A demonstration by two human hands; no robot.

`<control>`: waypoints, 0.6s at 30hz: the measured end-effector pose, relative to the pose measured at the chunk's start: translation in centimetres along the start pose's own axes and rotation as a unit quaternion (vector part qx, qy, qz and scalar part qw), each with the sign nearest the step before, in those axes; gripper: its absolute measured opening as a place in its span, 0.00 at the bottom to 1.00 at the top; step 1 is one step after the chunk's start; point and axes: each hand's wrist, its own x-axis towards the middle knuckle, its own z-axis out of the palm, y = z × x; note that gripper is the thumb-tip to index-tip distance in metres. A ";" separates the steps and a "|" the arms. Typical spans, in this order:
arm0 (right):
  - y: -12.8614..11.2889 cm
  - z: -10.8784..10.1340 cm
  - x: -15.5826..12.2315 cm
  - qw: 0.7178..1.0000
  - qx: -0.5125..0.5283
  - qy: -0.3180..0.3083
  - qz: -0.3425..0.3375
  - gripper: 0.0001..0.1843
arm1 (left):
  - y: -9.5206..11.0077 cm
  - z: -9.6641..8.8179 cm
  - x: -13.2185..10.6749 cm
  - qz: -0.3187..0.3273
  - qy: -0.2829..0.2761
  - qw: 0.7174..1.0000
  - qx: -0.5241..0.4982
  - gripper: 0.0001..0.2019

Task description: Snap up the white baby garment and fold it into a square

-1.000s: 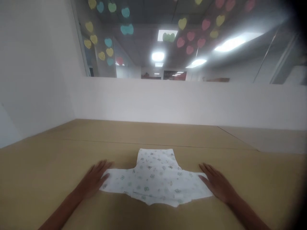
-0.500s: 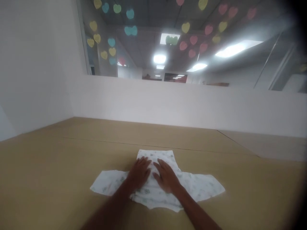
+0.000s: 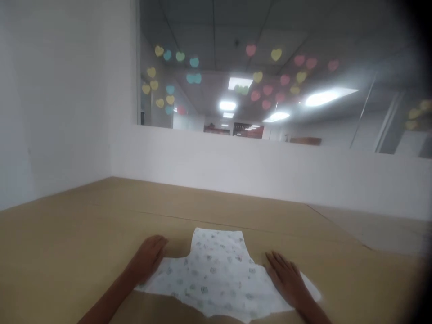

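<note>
While two bare hands rest on it, the white printed cloth garment (image 3: 216,274) lies flat in a rough T shape, its narrower end pointing away from the person and a wing spreading to each side. Small teal and grey motifs dot the fabric, and the near edge looks uneven and slightly creased.

Left of the garment's middle, the person's left hand (image 3: 146,258) sits palm down at the inner corner of the left wing, fingers together, not closed on the cloth. Right of the middle, the person's right hand (image 3: 285,279) lies flat on the right wing, fingers slightly apart, also not gripping, with the wing's tip showing beyond it.

The garment sits near the front of a tan table top (image 3: 57,238), with a straight seam (image 3: 216,220) running across beyond it. Farther back stands a white wall (image 3: 236,171). Above that, a glass pane (image 3: 209,36) carries paper hearts (image 3: 194,78) in yellow, teal and pink, grouped left and right.
</note>
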 end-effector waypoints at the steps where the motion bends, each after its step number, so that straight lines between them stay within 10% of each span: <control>1: 0.0 0.4 0.1 1.000 -0.013 0.024 0.010 0.30 | 0.5 -0.3 0.2 0.018 0.004 1.000 -0.002 0.15; 6: -6.7 0.4 2.7 0.993 -0.007 0.116 -0.033 0.23 | 8.0 1.3 3.9 0.100 -0.024 0.994 -0.041 0.11; 12: -19.1 -0.8 6.2 0.981 0.142 -0.049 -0.121 0.30 | 15.2 8.5 8.3 0.034 -0.143 0.989 -0.032 0.26; 18: -16.9 0.4 7.2 0.988 0.045 -0.114 -0.089 0.34 | 14.7 10.5 7.7 0.014 -0.145 0.988 -0.047 0.33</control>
